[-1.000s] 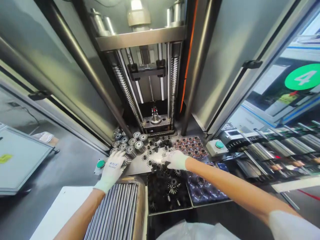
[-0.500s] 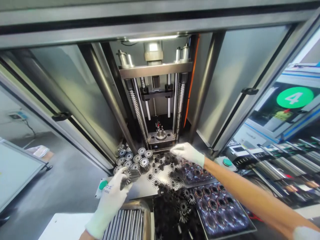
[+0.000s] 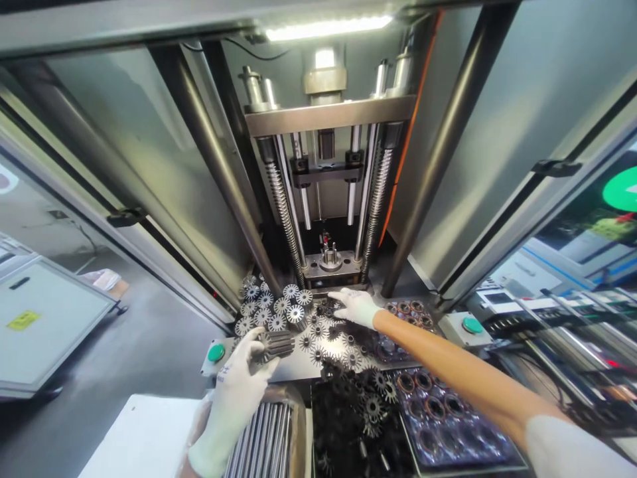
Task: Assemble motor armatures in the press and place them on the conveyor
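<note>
My left hand (image 3: 243,375), in a white glove, is closed around a slotted metal armature core (image 3: 276,344), held sideways in front of a group of similar upright cores (image 3: 279,307). My right hand (image 3: 355,307), also gloved, reaches over dark star-shaped insulating pieces (image 3: 318,332) just in front of the press base (image 3: 332,265). Its fingers are stretched out and a little apart, with nothing visible in them. More star-shaped pieces (image 3: 373,406) lie heaped nearer to me.
A box of metal shafts (image 3: 263,438) stands below my left hand. Clear plastic trays (image 3: 448,431) with copper-coloured rings lie to the right. Green buttons (image 3: 216,352) flank the work surface. Press columns (image 3: 219,146) rise on both sides.
My right hand has moved left, closer to the front of the press base. My left hand still grips the core. The camera view has shifted, so the press looks larger.
</note>
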The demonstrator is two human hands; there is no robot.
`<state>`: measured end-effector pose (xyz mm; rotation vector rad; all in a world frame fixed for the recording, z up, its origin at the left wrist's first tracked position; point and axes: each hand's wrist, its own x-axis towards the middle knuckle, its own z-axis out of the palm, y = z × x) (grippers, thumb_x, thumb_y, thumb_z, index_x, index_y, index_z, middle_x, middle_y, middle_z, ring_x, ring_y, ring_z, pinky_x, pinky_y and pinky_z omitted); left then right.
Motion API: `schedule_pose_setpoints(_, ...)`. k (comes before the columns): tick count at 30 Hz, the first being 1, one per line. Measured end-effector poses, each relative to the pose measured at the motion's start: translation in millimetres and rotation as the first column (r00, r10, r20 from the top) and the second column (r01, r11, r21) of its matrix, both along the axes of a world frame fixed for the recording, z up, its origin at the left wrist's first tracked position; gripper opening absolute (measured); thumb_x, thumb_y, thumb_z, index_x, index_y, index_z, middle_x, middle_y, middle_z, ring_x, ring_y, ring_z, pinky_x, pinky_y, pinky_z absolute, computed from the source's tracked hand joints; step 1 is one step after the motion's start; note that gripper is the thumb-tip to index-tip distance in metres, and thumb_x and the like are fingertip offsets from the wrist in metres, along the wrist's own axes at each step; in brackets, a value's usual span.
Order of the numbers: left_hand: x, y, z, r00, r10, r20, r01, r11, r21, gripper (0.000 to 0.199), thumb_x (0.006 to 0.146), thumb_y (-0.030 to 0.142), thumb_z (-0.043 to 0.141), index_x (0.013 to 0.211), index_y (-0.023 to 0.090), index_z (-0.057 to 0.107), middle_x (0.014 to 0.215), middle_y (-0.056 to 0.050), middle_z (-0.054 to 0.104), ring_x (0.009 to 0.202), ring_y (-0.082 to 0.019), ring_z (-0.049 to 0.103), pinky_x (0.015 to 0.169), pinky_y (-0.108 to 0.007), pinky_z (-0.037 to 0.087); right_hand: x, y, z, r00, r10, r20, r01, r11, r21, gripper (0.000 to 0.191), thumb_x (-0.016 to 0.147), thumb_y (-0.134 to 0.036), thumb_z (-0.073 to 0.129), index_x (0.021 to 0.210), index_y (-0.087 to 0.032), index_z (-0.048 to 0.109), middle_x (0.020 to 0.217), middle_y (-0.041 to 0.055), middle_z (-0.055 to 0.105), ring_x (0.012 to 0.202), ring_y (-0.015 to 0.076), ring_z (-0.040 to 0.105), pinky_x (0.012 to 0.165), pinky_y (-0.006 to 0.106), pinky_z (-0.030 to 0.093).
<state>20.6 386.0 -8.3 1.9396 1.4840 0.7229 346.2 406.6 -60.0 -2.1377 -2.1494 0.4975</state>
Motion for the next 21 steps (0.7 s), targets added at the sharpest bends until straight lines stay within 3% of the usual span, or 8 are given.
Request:
schedule_pose_setpoints(5, 3, -1, -9.4, 1.000, 0.006, -0.012, -0.006, 0.999, -0.035, 0.019, 0.072, 0.038, 0.065, 0.079, 0.023, 0.055, 0.135, -0.003, 0.055, 0.110, -0.024, 0.060, 0.101, -0.043, 0.045, -17, 16, -26.5, 1.000, 0.009, 0.016, -0.009, 1.000, -0.004, 0.037, 0.086, -0.041, 0.054, 0.119, -0.028, 0.065, 0.111, 0.0094, 0.067, 0.104, 0.0270, 0.061, 0.090, 0.039, 0.042)
schedule_pose_setpoints(9, 2, -3, -14.0, 1.000, -0.026, -0.018, 0.025, 0.999, -0.039, 0.018, 0.073, 0.038, 0.064, 0.077, 0.023, 0.055, 0.137, -0.003, 0.053, 0.118, -0.025, 0.055, 0.104, -0.045, 0.042, -13, 7, -27.5, 0.995, -0.078, -0.057, 0.081, 0.996, 0.042, 0.027, 0.086, -0.040, 0.055, 0.102, -0.027, 0.072, 0.107, 0.0064, 0.069, 0.103, 0.0251, 0.062, 0.089, 0.037, 0.043)
schedule_pose_setpoints(11, 1, -3, -14.0, 0.999, -0.036, -0.026, 0.035, 0.999, -0.040, 0.017, 0.073, 0.037, 0.065, 0.076, 0.023, 0.055, 0.137, -0.004, 0.053, 0.119, -0.026, 0.055, 0.104, -0.047, 0.043, -5, 3, -17.0, 0.989, -0.099, -0.108, 0.107, 0.992, 0.066, 0.024, 0.084, -0.040, 0.057, 0.096, -0.028, 0.074, 0.105, 0.0026, 0.070, 0.101, 0.0227, 0.062, 0.088, 0.034, 0.045)
schedule_pose_setpoints(13, 2, -1, -12.8, 0.999, -0.043, -0.015, 0.043, 0.999, -0.021, 0.017, 0.072, 0.037, 0.065, 0.075, 0.023, 0.056, 0.137, -0.005, 0.054, 0.117, -0.027, 0.056, 0.102, -0.046, 0.045, 7, 8, 1.9, 0.949, -0.133, -0.286, 0.177, 0.975, 0.135, 0.026, 0.085, -0.039, 0.056, 0.100, -0.026, 0.073, 0.104, 0.0013, 0.071, 0.098, 0.0196, 0.064, 0.086, 0.030, 0.048)
schedule_pose_setpoints(14, 5, 2, -11.4, 0.999, -0.049, -0.010, 0.049, 0.999, -0.007, 0.017, 0.072, 0.037, 0.066, 0.075, 0.022, 0.057, 0.136, -0.006, 0.055, 0.116, -0.027, 0.058, 0.100, -0.045, 0.046, 12, 15, 13.8, 0.895, -0.144, -0.423, 0.241, 0.952, 0.187, 0.029, 0.085, -0.038, 0.055, 0.105, -0.024, 0.071, 0.105, 0.0017, 0.071, 0.096, 0.0183, 0.065, 0.086, 0.028, 0.049)
schedule_pose_setpoints(17, 17, 11, -2.7, 0.997, -0.079, 0.014, 0.078, 0.996, 0.046, 0.017, 0.070, 0.036, 0.066, 0.077, 0.023, 0.057, 0.133, -0.005, 0.058, 0.110, -0.025, 0.061, 0.097, -0.042, 0.049, 26, 48, 50.1, 0.631, -0.107, -0.768, 0.477, 0.835, 0.275, 0.037, 0.082, -0.030, 0.058, 0.116, -0.018, 0.065, 0.110, 0.0031, 0.070, 0.097, 0.0164, 0.065, 0.087, 0.026, 0.050)
schedule_pose_setpoints(19, 28, 18, 7.2, 0.993, -0.108, 0.039, 0.104, 0.991, 0.087, 0.015, 0.071, 0.033, 0.065, 0.078, 0.023, 0.057, 0.132, -0.005, 0.058, 0.109, -0.024, 0.062, 0.098, -0.040, 0.049, 31, 74, 67.2, 0.548, -0.130, -0.826, 0.563, 0.788, 0.250, 0.036, 0.079, -0.021, 0.059, 0.114, -0.018, 0.067, 0.111, 0.0029, 0.070, 0.098, 0.0154, 0.064, 0.089, 0.026, 0.050)
schedule_pose_setpoints(21, 40, 24, 19.2, 0.991, -0.124, 0.050, 0.118, 0.986, 0.119, 0.013, 0.072, 0.032, 0.064, 0.079, 0.023, 0.057, 0.134, -0.004, 0.056, 0.111, -0.023, 0.061, 0.099, -0.039, 0.047, 34, 98, 75.2, 0.514, -0.209, -0.832, 0.615, 0.766, 0.187, 0.033, 0.076, -0.014, 0.058, 0.107, -0.016, 0.070, 0.103, 0.0045, 0.072, 0.092, 0.0157, 0.066, 0.086, 0.027, 0.052)
